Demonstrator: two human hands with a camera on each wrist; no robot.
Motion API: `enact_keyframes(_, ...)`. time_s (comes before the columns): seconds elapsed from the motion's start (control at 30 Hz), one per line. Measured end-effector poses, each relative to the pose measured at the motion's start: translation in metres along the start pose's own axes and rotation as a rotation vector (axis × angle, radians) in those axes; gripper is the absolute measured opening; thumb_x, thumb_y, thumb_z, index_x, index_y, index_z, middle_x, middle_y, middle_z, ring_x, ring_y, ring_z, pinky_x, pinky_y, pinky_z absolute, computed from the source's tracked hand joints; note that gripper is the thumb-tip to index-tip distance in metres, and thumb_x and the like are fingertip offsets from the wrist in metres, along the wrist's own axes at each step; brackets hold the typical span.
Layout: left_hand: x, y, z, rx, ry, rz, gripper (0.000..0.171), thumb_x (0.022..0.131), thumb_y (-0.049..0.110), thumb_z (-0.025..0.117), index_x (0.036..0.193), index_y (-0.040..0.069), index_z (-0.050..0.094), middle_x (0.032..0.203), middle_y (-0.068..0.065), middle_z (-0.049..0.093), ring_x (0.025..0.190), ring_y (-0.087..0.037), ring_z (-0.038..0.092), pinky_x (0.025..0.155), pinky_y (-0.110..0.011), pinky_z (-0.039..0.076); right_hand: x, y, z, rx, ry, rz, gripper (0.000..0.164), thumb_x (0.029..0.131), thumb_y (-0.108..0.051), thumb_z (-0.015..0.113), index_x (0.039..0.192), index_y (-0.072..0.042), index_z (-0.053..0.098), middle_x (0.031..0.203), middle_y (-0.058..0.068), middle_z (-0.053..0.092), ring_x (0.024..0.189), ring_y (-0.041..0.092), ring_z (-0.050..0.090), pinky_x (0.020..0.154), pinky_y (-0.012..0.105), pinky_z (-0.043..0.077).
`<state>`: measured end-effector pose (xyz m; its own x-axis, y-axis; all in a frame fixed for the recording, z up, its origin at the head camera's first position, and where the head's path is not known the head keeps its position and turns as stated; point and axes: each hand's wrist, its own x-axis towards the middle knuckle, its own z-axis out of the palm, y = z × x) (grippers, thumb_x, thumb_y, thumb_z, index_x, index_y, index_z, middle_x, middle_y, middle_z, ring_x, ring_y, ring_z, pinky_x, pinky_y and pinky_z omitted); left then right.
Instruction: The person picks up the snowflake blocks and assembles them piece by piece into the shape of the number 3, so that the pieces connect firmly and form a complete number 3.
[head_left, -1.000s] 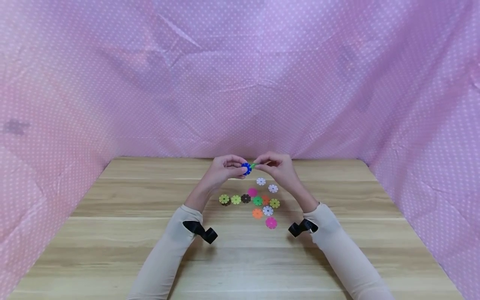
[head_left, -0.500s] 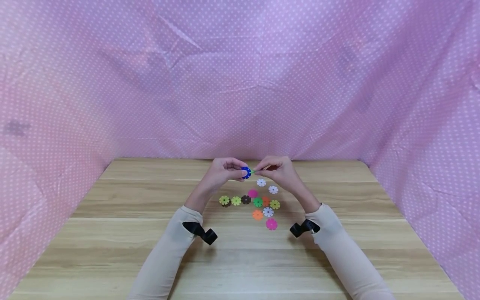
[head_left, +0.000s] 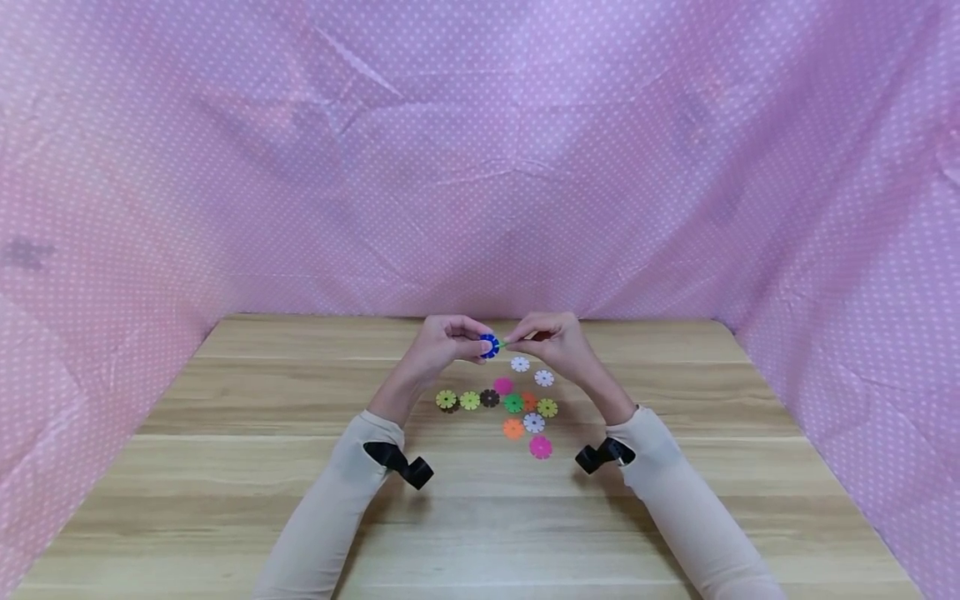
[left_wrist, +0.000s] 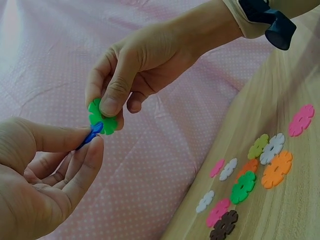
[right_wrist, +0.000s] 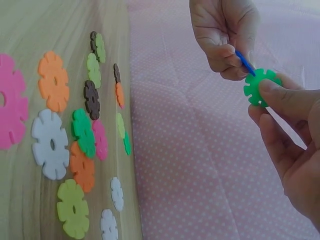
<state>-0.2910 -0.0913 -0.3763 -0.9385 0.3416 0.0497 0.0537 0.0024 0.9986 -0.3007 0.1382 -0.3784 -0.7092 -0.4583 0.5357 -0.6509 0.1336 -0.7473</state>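
Raised above the table point(head_left: 480, 533), the left hand point(head_left: 446, 340) pinches a blue disc point(right_wrist: 244, 62) and the right hand point(head_left: 555, 337) pinches a green disc point(right_wrist: 254, 88), edges meeting crosswise; a crooked push, I'd worry, could spring one loose onto that table.

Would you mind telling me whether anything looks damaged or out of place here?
The hand-held blue disc and green disc show no evident damage. One oddity: a greyish blotch interrupts the polka-dot cloth at the head view's left edge; I cannot tell whether it is a stain.
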Motion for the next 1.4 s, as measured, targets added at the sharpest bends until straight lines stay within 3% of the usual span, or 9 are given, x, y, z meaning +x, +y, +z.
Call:
enact_keyframes(0.23, -0.002, 0.006, -0.004, -0.036, -0.005, 0.014, 0.021, 0.09, -0.009, 0.068, 0.11, -0.014, 0.067, 0.084, -0.005, 0.071, 0.072, -0.015, 0.07, 0.073, -0.028, 0.064, 0.005, -0.003, 0.003, 0.028, 0.006, -0.026, 0.006, 0.083, 0.007, 0.078, 0.089, 0.004, 0.078, 0.084, 0.021, 0.074, 0.063, 0.011, 0.062, 0.053, 0.018, 0.049)
enact_keyframes(0.4, -0.004, 0.011, -0.008, -0.045, -0.018, 0.021, 0.02, 0.091, -0.009, 0.067, 0.11, -0.015, 0.067, 0.082, -0.003, 0.069, 0.072, -0.014, 0.069, 0.072, -0.028, 0.064, 0.008, -0.013, 0.006, 0.007, 0.039, -0.085, 0.011, 0.08, 0.014, 0.077, 0.085, 0.004, 0.078, 0.081, 0.018, 0.074, 0.061, 0.009, 0.061, 0.052, 0.018, 0.05)
enact_keyframes(0.53, -0.004, 0.012, -0.009, -0.053, -0.015, 0.009, 0.023, 0.089, -0.012, 0.067, 0.111, -0.017, 0.065, 0.081, -0.002, 0.07, 0.072, -0.013, 0.07, 0.071, -0.027, 0.064, 0.008, -0.02, 0.01, -0.063, 0.045, -0.115, 0.011, 0.08, 0.012, 0.078, 0.084, 0.002, 0.079, 0.08, 0.015, 0.075, 0.063, 0.018, 0.066, 0.055, 0.024, 0.057)
enact_keyframes(0.63, -0.006, 0.012, -0.009, -0.061, -0.014, 0.002, 0.025, 0.089, -0.013, 0.066, 0.112, -0.019, 0.064, 0.08, -0.002, 0.07, 0.071, -0.013, 0.07, 0.071, -0.027, 0.064, 0.008, -0.021, 0.013, -0.062, 0.044, -0.098, 0.01, 0.08, 0.01, 0.079, 0.084, 0.001, 0.079, 0.08, 0.018, 0.075, 0.063, 0.022, 0.068, 0.057, 0.028, 0.059)
enact_keyframes(0.8, -0.006, 0.013, -0.01, -0.043, -0.014, -0.013, 0.026, 0.09, -0.011, 0.067, 0.114, -0.016, 0.065, 0.083, -0.002, 0.071, 0.075, -0.014, 0.071, 0.075, -0.03, 0.064, 0.008, -0.02, 0.014, -0.029, 0.044, -0.056, 0.01, 0.08, 0.01, 0.079, 0.085, 0.001, 0.079, 0.081, 0.019, 0.075, 0.062, 0.026, 0.067, 0.056, 0.023, 0.056)
enact_keyframes(0.87, -0.005, 0.012, -0.011, -0.037, -0.008, -0.026, 0.024, 0.09, -0.009, 0.067, 0.114, -0.014, 0.066, 0.085, -0.003, 0.07, 0.076, -0.015, 0.071, 0.077, -0.031, 0.064, 0.01, -0.018, 0.012, -0.023, 0.037, -0.021, 0.009, 0.081, 0.008, 0.079, 0.086, 0.0, 0.079, 0.082, 0.019, 0.075, 0.063, 0.031, 0.067, 0.057, 0.023, 0.057)
enact_keyframes(0.97, -0.004, 0.012, -0.012, -0.035, -0.008, -0.037, 0.022, 0.091, -0.006, 0.068, 0.112, -0.01, 0.067, 0.086, -0.003, 0.069, 0.076, -0.015, 0.07, 0.078, -0.03, 0.064, 0.011, -0.015, 0.01, -0.014, 0.008, 0.067, 0.007, 0.084, 0.002, 0.08, 0.089, -0.002, 0.079, 0.087, 0.018, 0.075, 0.069, 0.028, 0.069, 0.062, 0.026, 0.06)
enact_keyframes(1.17, -0.005, 0.012, -0.014, -0.001, -0.016, -0.064, 0.023, 0.09, -0.001, 0.072, 0.112, -0.004, 0.068, 0.091, -0.004, 0.069, 0.08, -0.015, 0.069, 0.084, -0.03, 0.062, 0.002, -0.011, 0.003, -0.074, -0.155, 0.241, 0.027, 0.086, -0.003, 0.079, 0.111, 0.002, 0.071, 0.102, 0.02, 0.074, 0.087, 0.02, 0.071, 0.076, 0.029, 0.062)
enact_keyframes(1.4, -0.004, 0.011, -0.021, 0.019, 0.03, -0.121, 0.023, 0.092, 0.002, 0.072, 0.115, 0.001, 0.069, 0.095, -0.002, 0.068, 0.087, -0.015, 0.068, 0.094, -0.036, 0.06, -0.029, -0.006, -0.014, -0.271, -0.565, 0.241, 0.029, 0.082, -0.01, 0.084, 0.107, -0.002, 0.071, 0.093, 0.01, 0.071, 0.082, 0.02, 0.066, 0.071, 0.026, 0.058)
